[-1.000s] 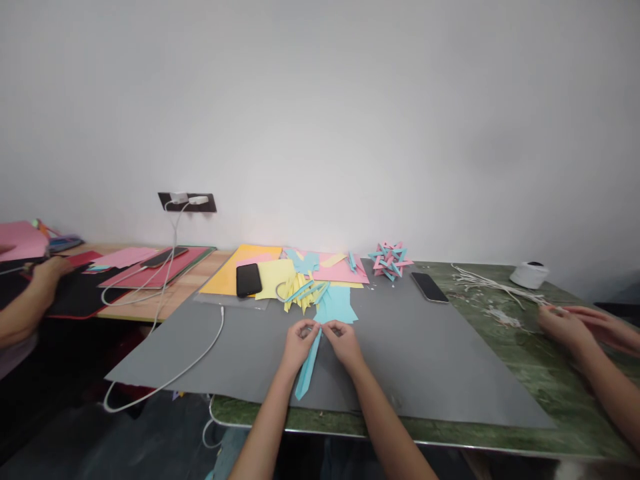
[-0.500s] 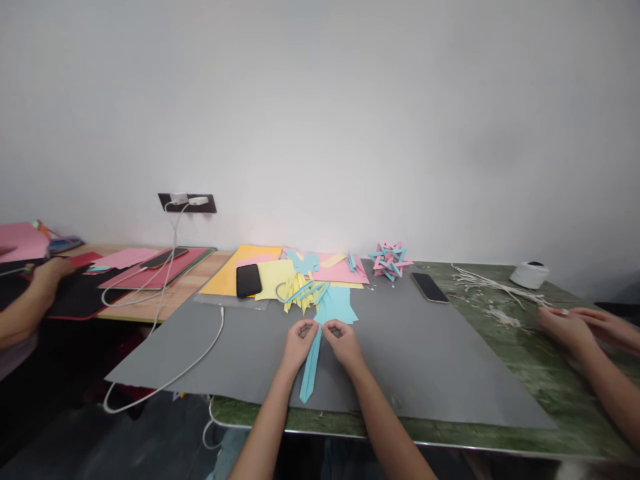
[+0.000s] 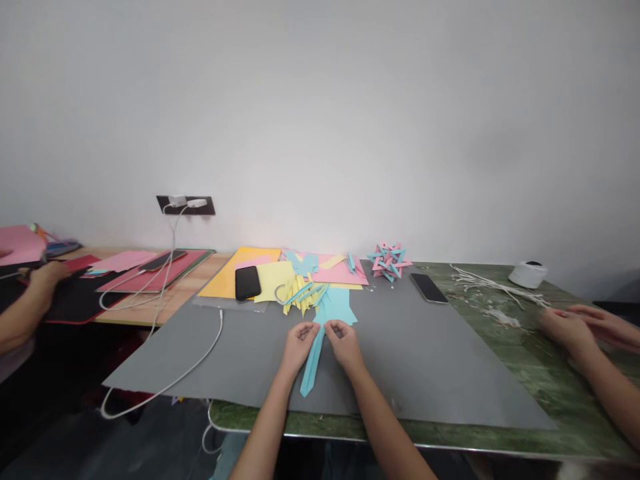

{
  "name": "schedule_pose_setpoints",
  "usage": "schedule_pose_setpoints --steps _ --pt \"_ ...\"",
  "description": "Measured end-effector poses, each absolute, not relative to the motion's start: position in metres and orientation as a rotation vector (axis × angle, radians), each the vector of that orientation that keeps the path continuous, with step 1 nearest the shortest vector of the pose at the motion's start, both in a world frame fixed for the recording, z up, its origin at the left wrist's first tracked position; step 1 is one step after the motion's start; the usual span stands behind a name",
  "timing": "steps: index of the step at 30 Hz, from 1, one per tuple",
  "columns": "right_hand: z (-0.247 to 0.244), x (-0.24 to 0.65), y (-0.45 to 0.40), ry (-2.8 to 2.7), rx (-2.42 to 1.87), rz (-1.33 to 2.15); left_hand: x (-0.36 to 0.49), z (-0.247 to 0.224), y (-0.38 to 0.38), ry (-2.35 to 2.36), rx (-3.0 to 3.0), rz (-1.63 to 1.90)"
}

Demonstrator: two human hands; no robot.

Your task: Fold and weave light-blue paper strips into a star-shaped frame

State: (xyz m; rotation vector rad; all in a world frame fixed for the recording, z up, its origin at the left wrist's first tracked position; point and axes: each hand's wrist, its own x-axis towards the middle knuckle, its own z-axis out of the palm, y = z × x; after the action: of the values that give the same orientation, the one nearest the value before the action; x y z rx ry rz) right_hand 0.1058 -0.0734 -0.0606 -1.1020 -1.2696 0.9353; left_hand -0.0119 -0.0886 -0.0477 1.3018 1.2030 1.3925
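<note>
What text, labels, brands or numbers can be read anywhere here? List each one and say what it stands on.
There is none to read. The blue paper strip held between the left hand and the right hand is plain. The coloured paper sheets are unprinted. The two phones have dark screens. Any marking on the white roll or the wall socket is too small to make out.

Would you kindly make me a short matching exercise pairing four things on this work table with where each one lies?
Things:
1. long folded blue paper strip
2. black phone with a dark screen
3. pink-and-blue woven paper star
4. white tape roll

Places:
A. far right on the bare green table top
B. on the yellow sheets, left of the strip pile
C. at the grey mat's back edge
D. between both hands' fingers

Pairs: 1-D, 2-B, 3-C, 4-A
</note>
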Motion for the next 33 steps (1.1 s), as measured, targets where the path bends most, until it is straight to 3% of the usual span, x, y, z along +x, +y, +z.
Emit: schedule_pose_setpoints --steps 22,33 --pt "-0.061 0.103 -0.073 -1.208 -1.096 0.958 -0.013 -0.053 -0.086 1.226 1.279 1.471" --pt "-0.066 0.102 -0.070 -1.111 -1.044 1.045 -0.018 -0.042 -0.091 1.073 1.180 1.329"
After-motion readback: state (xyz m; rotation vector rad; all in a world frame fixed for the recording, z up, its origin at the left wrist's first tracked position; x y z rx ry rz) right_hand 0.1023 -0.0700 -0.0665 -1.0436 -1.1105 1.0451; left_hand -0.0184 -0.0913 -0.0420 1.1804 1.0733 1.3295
